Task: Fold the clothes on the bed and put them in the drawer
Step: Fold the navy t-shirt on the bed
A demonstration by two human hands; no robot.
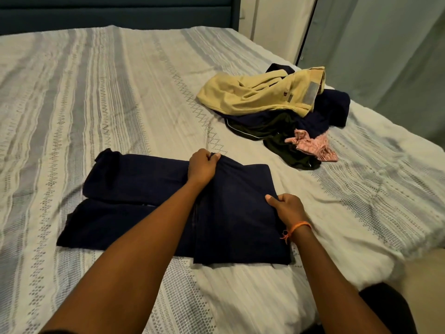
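Observation:
Dark navy trousers [134,208] lie flat on the bed [72,92], legs pointing left, with the right part folded over. My left hand [202,166] grips the far edge of the folded part. My right hand [286,207] pinches its near right edge; an orange thread circles that wrist. A pile of unfolded clothes lies at the bed's right: beige trousers [260,92] on top, dark garments [325,112] beneath, and a small pink piece [313,145] at the front. No drawer is in view.
The bed has a pale striped cover and a dark teal headboard [115,13] at the back. Its right edge drops to the floor near a grey curtain [385,56]. A dark shape [390,309] sits at the lower right corner.

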